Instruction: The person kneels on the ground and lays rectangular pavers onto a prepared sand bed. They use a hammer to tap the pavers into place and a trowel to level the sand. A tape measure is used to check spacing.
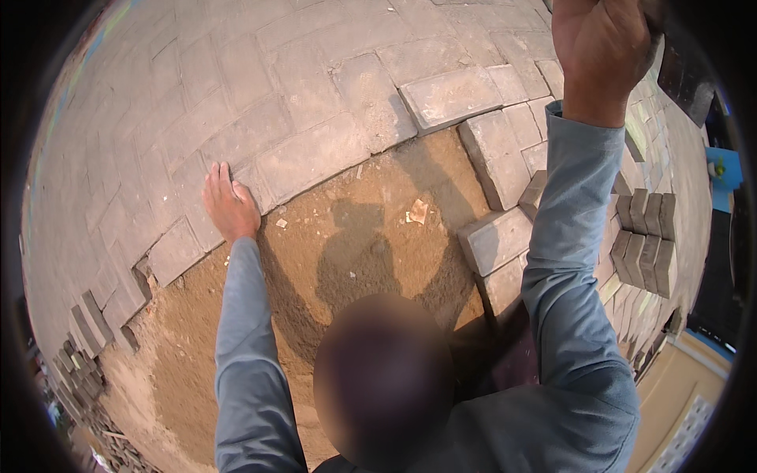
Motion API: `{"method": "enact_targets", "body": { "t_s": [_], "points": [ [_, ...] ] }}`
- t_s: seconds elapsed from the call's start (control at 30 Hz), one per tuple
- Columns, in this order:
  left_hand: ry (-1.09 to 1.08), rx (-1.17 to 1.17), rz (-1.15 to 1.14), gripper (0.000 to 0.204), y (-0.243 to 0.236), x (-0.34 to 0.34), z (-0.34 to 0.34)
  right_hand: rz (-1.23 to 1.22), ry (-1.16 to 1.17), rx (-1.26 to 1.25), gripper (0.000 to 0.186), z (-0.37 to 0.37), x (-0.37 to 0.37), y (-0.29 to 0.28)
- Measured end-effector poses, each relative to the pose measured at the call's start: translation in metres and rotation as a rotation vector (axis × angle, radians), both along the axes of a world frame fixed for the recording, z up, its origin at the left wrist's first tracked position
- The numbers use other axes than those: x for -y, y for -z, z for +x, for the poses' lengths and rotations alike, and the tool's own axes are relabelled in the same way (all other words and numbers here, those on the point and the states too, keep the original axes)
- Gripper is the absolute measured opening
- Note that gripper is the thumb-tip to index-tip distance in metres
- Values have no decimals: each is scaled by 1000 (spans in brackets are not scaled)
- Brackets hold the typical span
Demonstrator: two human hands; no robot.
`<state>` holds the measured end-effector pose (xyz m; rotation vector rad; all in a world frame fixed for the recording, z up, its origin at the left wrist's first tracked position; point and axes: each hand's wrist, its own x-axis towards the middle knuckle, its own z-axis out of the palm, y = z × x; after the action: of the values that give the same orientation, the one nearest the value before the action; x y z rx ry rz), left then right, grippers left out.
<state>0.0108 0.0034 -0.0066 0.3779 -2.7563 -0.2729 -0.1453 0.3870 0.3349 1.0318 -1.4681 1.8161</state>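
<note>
Pavers everywhere: grey concrete blocks, laid in a bonded pattern w/ a bare sand bed (355, 260) left open in the middle. Left hand (229, 206) lies flat, fingers together and stretched out, palm down on the edge of the laid paving (260, 102), just where it meets the sand. It grips nothing. Right hand (601, 49) is raised high at the top of view, fingers curled round a dark object (653, 16) that's mostly cut off by the frame edge; can't tell what it is, poss. a block or tool.

Nearest loose paver (495, 239) sits right of the left hand, across the sand, below the right forearm; more stand on edge in a stack (646, 240) further right.

Handling, by look: blocks are stiff, heavy for their size, rough and gritty so not slippery, but corners can chip if dropped. Best hold prob. across the short sides, fingers under one long edge, thumb on top, kept clear of the neighbouring block when lowering.
</note>
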Motion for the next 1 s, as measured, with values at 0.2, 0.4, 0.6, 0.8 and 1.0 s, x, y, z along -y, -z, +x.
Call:
{"method": "enact_targets", "body": {
  "t_s": [0.2,0.4,0.6,0.8,1.0],
  "points": [
    [29,-13,6,48,3,4,-5,264,441,735,33,11,-29,213],
    [-4,32,32,49,-10,3,0,152,208,188,19,-18,-61,93],
    [10,0,0,50,-5,-1,-2,26,234,3,16,-40,-108,8],
    [12,19,12,50,1,4,-7,125,543,807,29,-23,-134,215],
    [-10,30,-57,52,-3,12,2,-76,31,240,21,-23,-79,84]
  ]
}}
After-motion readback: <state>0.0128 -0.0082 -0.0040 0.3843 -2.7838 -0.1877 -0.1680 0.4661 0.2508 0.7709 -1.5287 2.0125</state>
